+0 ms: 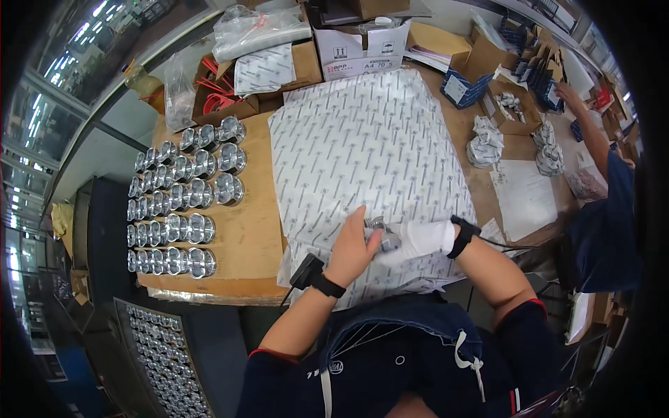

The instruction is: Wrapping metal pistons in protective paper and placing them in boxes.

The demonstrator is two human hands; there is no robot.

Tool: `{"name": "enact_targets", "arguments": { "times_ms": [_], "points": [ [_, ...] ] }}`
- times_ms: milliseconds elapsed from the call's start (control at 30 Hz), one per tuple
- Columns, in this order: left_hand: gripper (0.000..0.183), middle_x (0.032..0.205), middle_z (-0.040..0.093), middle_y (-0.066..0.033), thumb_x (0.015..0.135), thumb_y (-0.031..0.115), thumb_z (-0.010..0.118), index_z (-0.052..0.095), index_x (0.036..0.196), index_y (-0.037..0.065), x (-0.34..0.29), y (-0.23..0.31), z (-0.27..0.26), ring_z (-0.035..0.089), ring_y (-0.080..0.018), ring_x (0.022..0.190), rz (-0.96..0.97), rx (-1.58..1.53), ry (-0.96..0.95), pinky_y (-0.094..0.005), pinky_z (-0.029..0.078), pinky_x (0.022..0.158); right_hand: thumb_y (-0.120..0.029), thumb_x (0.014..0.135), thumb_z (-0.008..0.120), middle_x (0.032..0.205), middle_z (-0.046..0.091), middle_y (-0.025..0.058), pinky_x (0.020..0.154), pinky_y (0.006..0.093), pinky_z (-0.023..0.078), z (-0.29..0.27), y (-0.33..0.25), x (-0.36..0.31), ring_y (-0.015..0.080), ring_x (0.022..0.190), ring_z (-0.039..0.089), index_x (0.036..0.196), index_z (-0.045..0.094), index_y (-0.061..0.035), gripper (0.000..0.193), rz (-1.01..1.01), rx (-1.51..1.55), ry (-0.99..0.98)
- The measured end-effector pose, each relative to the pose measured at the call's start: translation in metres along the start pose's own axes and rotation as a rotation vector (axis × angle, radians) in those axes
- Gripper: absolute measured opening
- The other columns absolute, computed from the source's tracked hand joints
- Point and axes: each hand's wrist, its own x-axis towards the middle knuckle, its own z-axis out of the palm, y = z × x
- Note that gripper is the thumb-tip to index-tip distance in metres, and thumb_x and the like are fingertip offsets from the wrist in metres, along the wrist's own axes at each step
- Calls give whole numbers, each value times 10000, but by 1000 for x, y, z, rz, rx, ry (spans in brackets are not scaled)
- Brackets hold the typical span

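Observation:
A shiny metal piston (382, 235) is between my hands, low over the stack of printed white wrapping paper (366, 143). My bare left hand (352, 249) curls round its left side, the thumb across the near face. On the other side my right hand (421, 240), in a white glove, grips it, with the glove fingers partly blurred. Both hands hide much of the piston. Left of the paper, several more pistons (201, 228) stand in rows on a brown cardboard sheet (244, 254).
Paper-wrapped bundles (484, 143) lie right of the paper. Behind them is an open carton (512, 108) of small metal parts. A box of red items (221, 94) and a white carton (362, 52) line the back. At right, another person's arm (589, 129) reaches toward blue boxes (547, 76).

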Motion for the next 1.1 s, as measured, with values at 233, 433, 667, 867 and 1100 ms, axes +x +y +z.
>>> {"name": "enact_targets", "arguments": {
  "times_ms": [233,433,667,867,1100],
  "points": [
    [580,1040,577,-327,855,324,527,383,1274,-50,47,-10,1,554,-421,1006,-707,-100,-320,-442,438,845,-109,729,606,880,651,182,714,325,509,-12,-26,43,289,836,643,1058,606,-11,343,415,-1011,46],
    [710,1167,505,-357,804,410,581,375,1274,-80,59,-62,10,526,-442,1061,-834,-120,-285,-439,429,906,-237,792,643,1073,631,200,752,301,494,18,-31,21,279,918,638,1288,452,-46,564,-1,-322,682],
    [856,1207,478,-312,711,431,734,364,1317,-46,45,-16,-15,529,-424,1021,-113,102,-214,-420,411,935,-205,680,718,759,642,195,617,388,499,-29,-22,51,321,728,648,1310,394,-45,726,290,-644,333],
    [905,1202,483,-198,527,269,834,399,1287,41,52,-17,-22,521,-340,1021,-325,286,-722,-435,410,876,-191,639,732,776,642,162,642,386,492,-24,-53,53,299,742,654,979,563,5,427,164,-697,172],
    [849,954,601,-185,529,316,829,439,1212,-4,43,5,-23,580,-359,954,253,582,-499,-414,439,857,-361,610,743,806,632,204,697,417,501,-32,-25,43,359,769,638,1033,574,-2,579,221,-583,59]
  ]
}}
